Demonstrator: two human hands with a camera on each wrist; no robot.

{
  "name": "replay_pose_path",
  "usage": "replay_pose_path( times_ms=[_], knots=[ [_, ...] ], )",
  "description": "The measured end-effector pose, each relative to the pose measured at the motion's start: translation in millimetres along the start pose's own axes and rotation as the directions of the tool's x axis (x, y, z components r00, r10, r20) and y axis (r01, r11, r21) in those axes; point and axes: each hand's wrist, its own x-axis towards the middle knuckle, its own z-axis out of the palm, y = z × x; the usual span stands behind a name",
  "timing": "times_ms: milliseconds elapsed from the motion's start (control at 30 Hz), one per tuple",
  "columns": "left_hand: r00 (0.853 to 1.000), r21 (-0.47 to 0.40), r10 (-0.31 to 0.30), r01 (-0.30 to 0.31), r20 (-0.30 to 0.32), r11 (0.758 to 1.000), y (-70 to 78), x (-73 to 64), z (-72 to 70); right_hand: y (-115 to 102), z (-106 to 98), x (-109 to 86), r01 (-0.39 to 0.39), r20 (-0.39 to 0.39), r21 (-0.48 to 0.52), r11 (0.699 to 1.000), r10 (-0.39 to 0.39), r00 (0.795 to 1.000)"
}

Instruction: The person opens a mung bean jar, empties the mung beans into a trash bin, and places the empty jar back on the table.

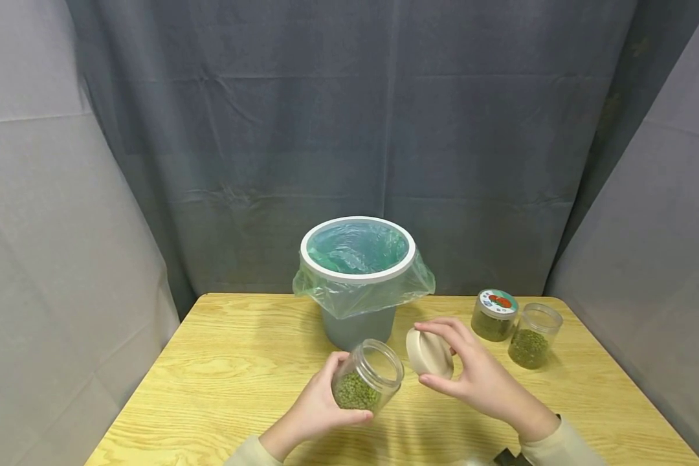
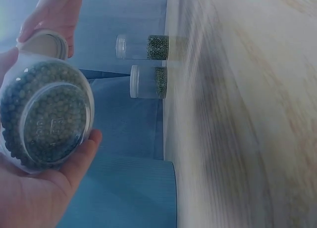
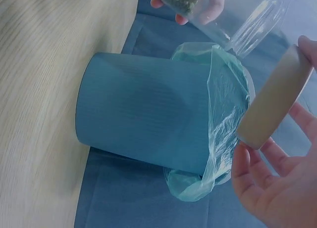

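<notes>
My left hand [image 1: 323, 404] grips a clear jar [image 1: 378, 372] with green beans in its lower part. The jar leans to the right, its mouth uncovered; the left wrist view shows its round base [image 2: 52, 121] with beans lying against it. To the right, my right hand [image 1: 477, 375] holds a cream lid [image 1: 430, 353] by its edge between thumb and fingers, tipped on its side and apart from the jar's mouth. In the right wrist view the lid [image 3: 275, 99] shows edge-on, with the jar [image 3: 237, 20] beyond it.
Behind my hands stands a grey bin [image 1: 358, 323] with a white rim ring and a green plastic liner [image 1: 355, 298]. At the table's right lie an open jar [image 1: 532, 336] of green beans and a jar with a printed lid [image 1: 494, 314]. Grey curtains [image 1: 349, 129] enclose the wooden table [image 1: 227, 362].
</notes>
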Motion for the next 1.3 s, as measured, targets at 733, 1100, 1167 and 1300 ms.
replay_pose_path(
  times_ms=[733,1100,1167,1300],
  knots=[
    [0.998,-0.092,-0.004,-0.001,-0.057,0.996,-4.6,3.8,-1.2,28,-1,-2.9,-0.104,0.017,-0.116,0.988,0.106,0.994],
    [0.996,-0.137,-0.006,-0.006,-0.087,0.991,-6.0,2.7,-3.7,44,2,-10.8,-0.148,0.100,-0.157,0.976,0.165,0.981],
    [0.996,-0.142,-0.006,-0.006,-0.085,0.990,-5.9,2.5,-3.9,49,2,-12.3,-0.159,0.128,-0.159,0.974,0.180,0.975],
    [0.996,-0.141,-0.014,0.001,-0.094,0.990,-6.4,2.1,-3.8,58,0,-14.7,-0.181,0.190,-0.163,0.970,0.210,0.959]
  ],
)
